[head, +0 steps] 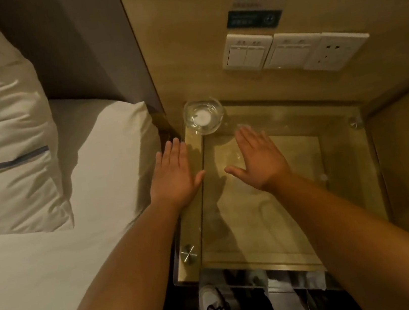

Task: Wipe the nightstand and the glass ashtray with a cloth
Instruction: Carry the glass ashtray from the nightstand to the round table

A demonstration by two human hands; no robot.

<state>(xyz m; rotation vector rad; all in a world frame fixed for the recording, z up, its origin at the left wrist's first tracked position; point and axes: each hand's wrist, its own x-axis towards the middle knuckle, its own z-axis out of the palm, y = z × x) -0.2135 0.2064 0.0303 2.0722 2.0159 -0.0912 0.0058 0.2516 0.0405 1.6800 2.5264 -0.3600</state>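
The nightstand (342,160) has a wooden body under a glass top held by metal studs. A round clear glass ashtray (203,116) stands at its far left corner, with something white inside. My left hand (176,174) hovers flat, palm down, over the nightstand's left edge, fingers together and holding nothing. My right hand (259,159) is spread flat, palm down, over the middle of the glass, just short of the ashtray. No cloth is in view.
A bed with white sheets (56,270) and a pillow (3,147) lies directly left of the nightstand. Wall switches and a socket (294,50) sit on the wooden panel behind it. My shoes (212,305) show below the front edge.
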